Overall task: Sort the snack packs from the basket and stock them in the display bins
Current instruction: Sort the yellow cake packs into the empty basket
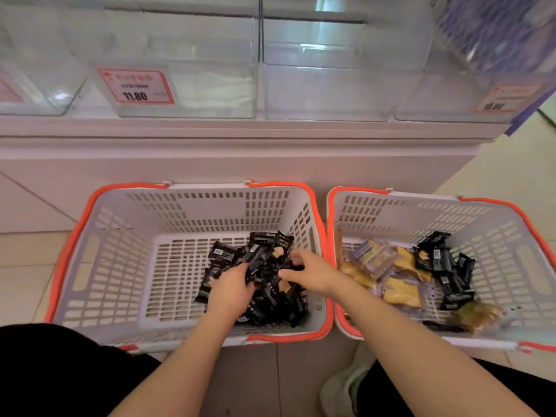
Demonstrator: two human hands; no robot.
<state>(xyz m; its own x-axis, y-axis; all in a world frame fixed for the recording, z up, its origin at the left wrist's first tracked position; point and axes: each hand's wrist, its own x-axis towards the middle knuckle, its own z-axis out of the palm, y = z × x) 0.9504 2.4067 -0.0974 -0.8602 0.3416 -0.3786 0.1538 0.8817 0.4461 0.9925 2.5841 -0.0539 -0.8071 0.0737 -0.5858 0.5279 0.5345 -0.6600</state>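
Note:
Two white baskets with orange rims stand side by side on the floor. The left basket (120, 266) holds a heap of black snack packs (270, 299) at its right side. My left hand (231, 287) is buried in that heap, its fingers curled around several black packs. My right hand (310, 270) reaches in from the right and pinches black packs at the top of the heap. The right basket (496, 236) holds yellow snack packs (397, 284) and a few more black packs (445, 266). Clear display bins (192, 70) sit on the shelf above.
A red price tag reading 11.80 (137, 85) hangs on the middle-left bin, and another tag (505, 100) on the right bin. The white shelf front (240, 158) rises just behind the baskets. My knees and a pale shoe (346, 386) are at the bottom.

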